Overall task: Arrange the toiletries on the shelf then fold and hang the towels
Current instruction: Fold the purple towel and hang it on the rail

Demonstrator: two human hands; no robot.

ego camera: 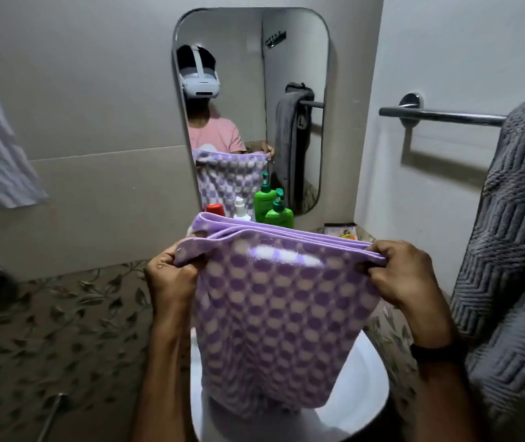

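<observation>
Two towels were in play. The grey towel (510, 234) was the bigger item, draped over the right end of the wall rail (439, 115), so that half of the hanging looked done, and the bare left stretch of rail was probably free for the next one.

The purple checked towel (270, 314) hung in front of the person, over a white rounded fixture (366, 387), likely a toilet lid or basin; I couldn't tell which. It was already folded into several layers: stacked purple hems showed along the top edge. It was held up by the top corners so that gravity pulled the layers flat and the edges could be lined up without a table.

The left hand (171, 279) was closed in a fist-like pinch on the top left corner, fingers wrapped around bunched cloth. The right hand (404, 275) was closed on the top right corner, thumb and fingers clamping all the hems together so the stack couldn't slip apart.

The mirror (251, 110) showed the same hold from the front.

The toiletries sat grouped on a ledge under the mirror, behind the towel: green pump bottle (278, 213), white pump bottle (241, 208), a red cap (215, 209), a small packet (341, 230) to the right. They were upright and close together, so I judged that step done. The ledge itself was mostly hidden.
</observation>
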